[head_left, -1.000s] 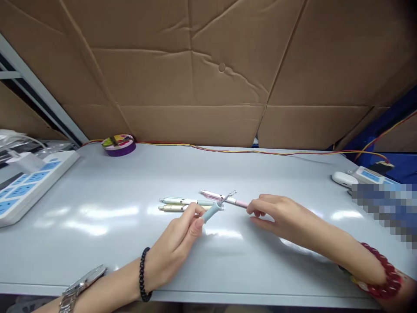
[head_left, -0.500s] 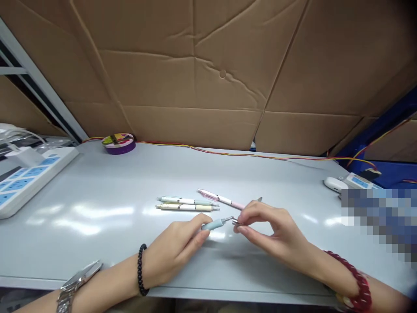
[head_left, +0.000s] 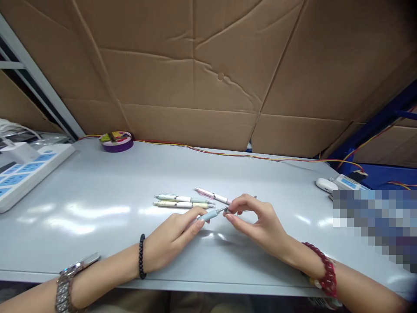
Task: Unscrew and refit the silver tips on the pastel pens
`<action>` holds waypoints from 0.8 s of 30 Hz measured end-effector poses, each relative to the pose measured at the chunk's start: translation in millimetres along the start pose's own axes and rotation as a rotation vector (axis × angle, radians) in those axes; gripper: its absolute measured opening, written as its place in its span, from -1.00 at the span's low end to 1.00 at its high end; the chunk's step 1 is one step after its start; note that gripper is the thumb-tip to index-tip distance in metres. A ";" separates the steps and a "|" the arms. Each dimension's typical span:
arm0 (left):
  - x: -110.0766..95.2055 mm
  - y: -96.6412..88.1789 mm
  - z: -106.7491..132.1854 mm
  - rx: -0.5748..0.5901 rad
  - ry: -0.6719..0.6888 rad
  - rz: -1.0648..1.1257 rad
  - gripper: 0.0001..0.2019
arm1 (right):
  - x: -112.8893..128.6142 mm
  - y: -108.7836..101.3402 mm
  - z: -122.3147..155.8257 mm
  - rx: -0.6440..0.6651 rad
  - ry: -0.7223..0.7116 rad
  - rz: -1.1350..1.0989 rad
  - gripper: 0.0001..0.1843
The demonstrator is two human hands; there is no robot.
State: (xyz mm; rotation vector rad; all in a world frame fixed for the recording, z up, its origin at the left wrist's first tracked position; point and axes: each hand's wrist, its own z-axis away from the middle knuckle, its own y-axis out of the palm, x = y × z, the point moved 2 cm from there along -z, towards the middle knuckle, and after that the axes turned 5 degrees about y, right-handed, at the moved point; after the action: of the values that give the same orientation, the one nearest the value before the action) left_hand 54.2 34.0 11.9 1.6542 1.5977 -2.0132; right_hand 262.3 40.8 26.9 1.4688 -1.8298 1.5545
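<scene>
My left hand (head_left: 177,234) is closed around a light-blue pen (head_left: 208,215), its front end pointing right and slightly up. The thumb and fingers of my right hand (head_left: 252,217) pinch a small silver metal pen tip (head_left: 227,210) at the front of that pen. My fingers partly hide this piece, and I cannot tell how far it sits over the pen's end. Just beyond my hands, a green pen (head_left: 184,199) and a yellow pen (head_left: 182,204) lie side by side. A pink pen (head_left: 211,195) lies partly behind my right hand.
At the left stands a white power strip (head_left: 35,174) with a plug in it. A round purple tin (head_left: 116,145) sits at the back near thin red and yellow wires (head_left: 208,151). Cardboard (head_left: 182,87) walls the back. A white earbud case (head_left: 326,185) lies at the right.
My right hand has brought the metal tip left to the blue pen's front end, closing the small gap. The view has shifted slightly.
</scene>
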 end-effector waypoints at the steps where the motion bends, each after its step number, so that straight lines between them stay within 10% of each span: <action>1: -0.5 -0.7 -0.3 -0.007 0.006 0.006 -0.74 | -0.8 -1.3 0.1 -0.004 -0.002 0.006 -0.95; 24: 0.7 -12.1 -8.2 0.320 -0.113 0.416 -0.67 | 1.7 2.9 2.2 0.061 -0.318 0.180 -0.87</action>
State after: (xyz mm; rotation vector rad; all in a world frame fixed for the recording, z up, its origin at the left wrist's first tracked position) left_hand 51.9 45.8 20.1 1.7499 0.8354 -2.1583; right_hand 259.9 37.7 25.9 1.7023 -2.1620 1.5392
